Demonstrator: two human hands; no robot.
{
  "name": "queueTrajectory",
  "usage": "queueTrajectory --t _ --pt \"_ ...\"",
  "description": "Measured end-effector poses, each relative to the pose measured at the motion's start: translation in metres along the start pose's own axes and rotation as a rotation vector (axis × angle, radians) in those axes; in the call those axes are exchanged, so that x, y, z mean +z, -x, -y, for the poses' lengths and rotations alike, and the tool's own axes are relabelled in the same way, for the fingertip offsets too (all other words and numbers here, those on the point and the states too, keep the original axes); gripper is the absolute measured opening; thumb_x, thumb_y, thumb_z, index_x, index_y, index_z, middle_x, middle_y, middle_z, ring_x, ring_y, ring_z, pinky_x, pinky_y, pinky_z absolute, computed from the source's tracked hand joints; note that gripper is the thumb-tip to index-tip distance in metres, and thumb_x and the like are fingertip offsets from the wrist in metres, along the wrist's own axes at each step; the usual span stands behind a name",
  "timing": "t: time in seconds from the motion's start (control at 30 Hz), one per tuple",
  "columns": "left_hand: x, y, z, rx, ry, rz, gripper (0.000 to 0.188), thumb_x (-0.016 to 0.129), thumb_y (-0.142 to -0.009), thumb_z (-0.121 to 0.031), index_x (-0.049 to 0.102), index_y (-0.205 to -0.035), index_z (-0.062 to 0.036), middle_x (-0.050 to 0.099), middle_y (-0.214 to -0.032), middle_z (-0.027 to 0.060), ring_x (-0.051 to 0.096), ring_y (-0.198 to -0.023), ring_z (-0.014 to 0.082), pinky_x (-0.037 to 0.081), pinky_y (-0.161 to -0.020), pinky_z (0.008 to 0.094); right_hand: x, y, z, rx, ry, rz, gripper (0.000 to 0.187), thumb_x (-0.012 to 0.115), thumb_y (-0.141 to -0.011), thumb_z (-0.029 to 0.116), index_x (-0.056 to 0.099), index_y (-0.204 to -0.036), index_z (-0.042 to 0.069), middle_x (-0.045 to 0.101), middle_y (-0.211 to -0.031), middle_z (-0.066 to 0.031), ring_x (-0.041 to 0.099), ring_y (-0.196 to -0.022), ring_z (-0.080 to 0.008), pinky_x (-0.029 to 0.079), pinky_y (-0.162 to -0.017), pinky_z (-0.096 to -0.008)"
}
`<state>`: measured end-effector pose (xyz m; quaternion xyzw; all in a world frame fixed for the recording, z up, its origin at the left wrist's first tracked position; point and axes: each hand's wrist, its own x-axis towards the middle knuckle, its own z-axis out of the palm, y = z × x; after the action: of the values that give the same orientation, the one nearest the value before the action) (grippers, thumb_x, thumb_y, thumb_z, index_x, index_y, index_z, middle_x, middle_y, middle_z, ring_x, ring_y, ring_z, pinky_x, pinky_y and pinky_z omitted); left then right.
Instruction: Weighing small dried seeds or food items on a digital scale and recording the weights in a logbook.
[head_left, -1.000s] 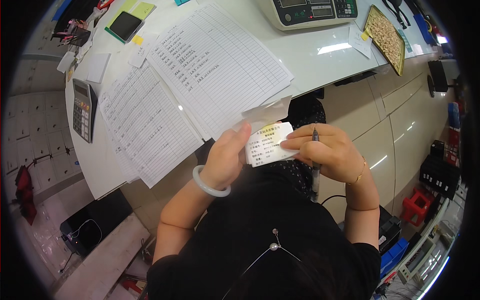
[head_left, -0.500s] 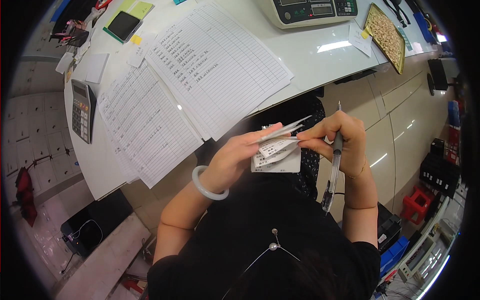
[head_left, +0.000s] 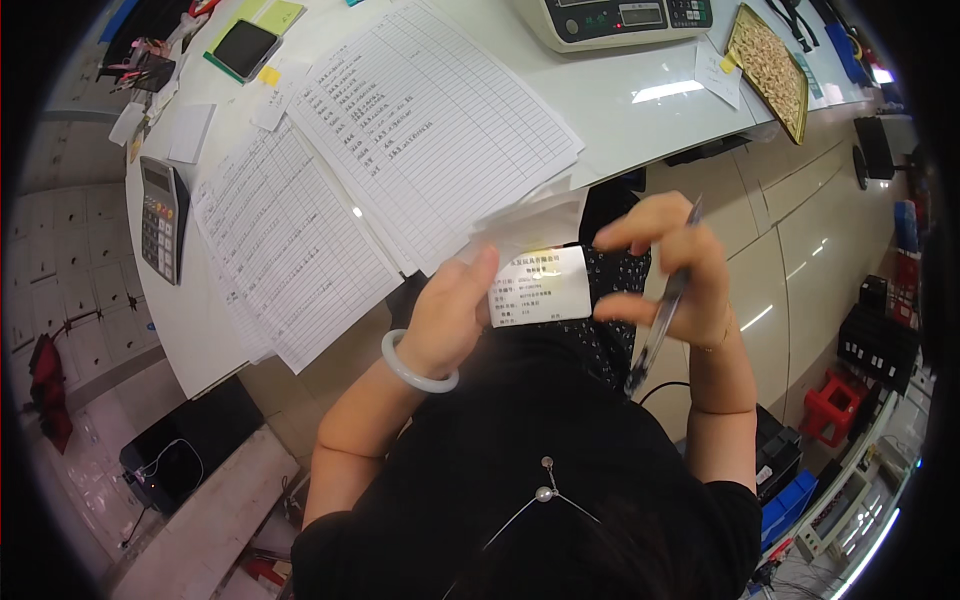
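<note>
Calculator [head_left: 160,220]: it is resting on the white table [head_left: 620,135], at the far left side.
Record sheets [head_left: 430,150]: they are staying in the same place, spreading side by side.
Left hand [head_left: 452,312]: it is pinching the paper slips [head_left: 540,290] at their left edge, with thumb in front.
Paper slips: they are now lying flat together above the dark patterned trousers [head_left: 612,280], no longer fanning open; a pale sheet [head_left: 535,222] is standing behind them.
Right hand [head_left: 680,265]: it is no longer pinching the slips; thumb and forefinger are standing wide, just beside the right edge. The leafing seems to be pausing, and the top slip is showing its whole face.
Pen [head_left: 668,320]: it is slanting across the right hand, held among the fingers.
</note>
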<state>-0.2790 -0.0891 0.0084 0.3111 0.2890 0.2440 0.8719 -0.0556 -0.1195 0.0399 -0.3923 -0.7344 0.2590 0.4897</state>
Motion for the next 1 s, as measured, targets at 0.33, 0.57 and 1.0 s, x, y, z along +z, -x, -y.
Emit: queueTrajectory --t 0.33,0.57,1.0 --pt "0.010 0.000 -0.002 -0.043 -0.020 -0.071 0.048 0.032 -0.095 -0.034 0.040 -0.120 0.0067 0.051 -0.113 0.0141 0.051 -0.105 0.0205 0.044 -0.089 0.0341 0.003 0.007 0.016 0.270 0.190 0.102 0.017 0.067 -0.067 0.001 0.055 -0.079 0.004 0.055 -0.059 -0.0046 0.057 -0.055 -0.0198 0.044 -0.050 -0.0266" --pt "0.008 0.002 -0.002 -0.121 -0.151 0.025 0.050 0.032 -0.094 -0.035 0.040 -0.121 0.0063 0.049 -0.118 0.0153 0.050 -0.107 0.0207 0.046 -0.088 0.0357 -0.006 0.007 0.014 0.499 -0.054 0.047 0.037 0.075 -0.065 0.007 0.039 -0.065 0.005 0.062 -0.061 -0.0081 0.064 -0.064 -0.0154 0.045 -0.054 -0.0206" --pt "-0.004 0.006 -0.002 -0.161 -0.076 0.219 0.048 0.040 -0.092 -0.029 0.039 -0.123 0.0076 0.053 -0.114 0.0155 0.052 -0.104 0.0191 0.043 -0.088 0.0305 -0.004 0.009 0.016 0.627 -0.259 0.112 0.049 0.081 -0.058 0.015 0.034 -0.067 0.008 0.061 -0.057 -0.0044 0.051 -0.053 -0.0043 0.040 -0.052 -0.0183"
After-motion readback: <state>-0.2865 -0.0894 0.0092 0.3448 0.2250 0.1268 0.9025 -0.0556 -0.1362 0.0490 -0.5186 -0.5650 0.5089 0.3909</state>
